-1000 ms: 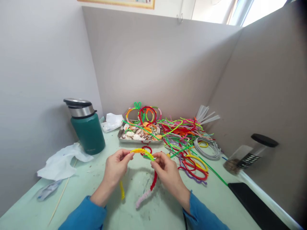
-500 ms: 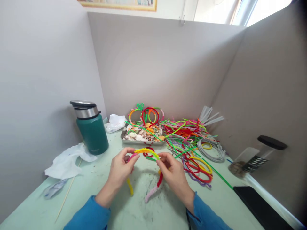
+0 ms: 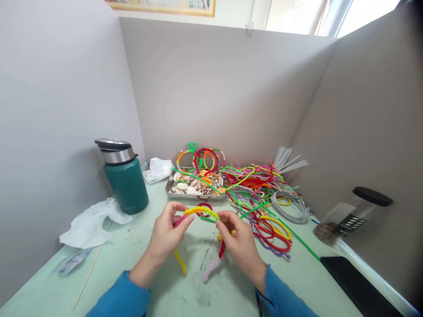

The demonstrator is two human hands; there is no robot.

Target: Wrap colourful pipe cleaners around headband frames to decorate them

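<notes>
Between my two hands arches a multicoloured pipe-cleaner strip point(image 3: 200, 210), yellow and orange along the top, with pink at the left and lime green at the right. My left hand point(image 3: 169, 229) pinches its pink part between thumb and fingers. My right hand point(image 3: 235, 233) is closed on the lime-green end section. A yellow end hangs below the left hand, and a red and pale pink end hangs below the right. How these ends join the arch is hidden by my fingers. Behind the arch, a small red coil point(image 3: 205, 208) and a green piece lie on the table.
A metal tray point(image 3: 198, 196) of seashells stands behind, with pipe-cleaner rings point(image 3: 206, 160) at its back. Loose pipe cleaners point(image 3: 254, 178) and a grey wire coil point(image 3: 291, 207) lie right. A green bottle point(image 3: 126, 185), tissue point(image 3: 89, 222), stick point(image 3: 89, 273), black phone-like slab point(image 3: 357, 286) and clear jar point(image 3: 363, 211) surround.
The hanging yellow and pale pink ends have swung slightly to the right. My left thumb and fingers have shifted a little on the strip; both hands keep their grip.
</notes>
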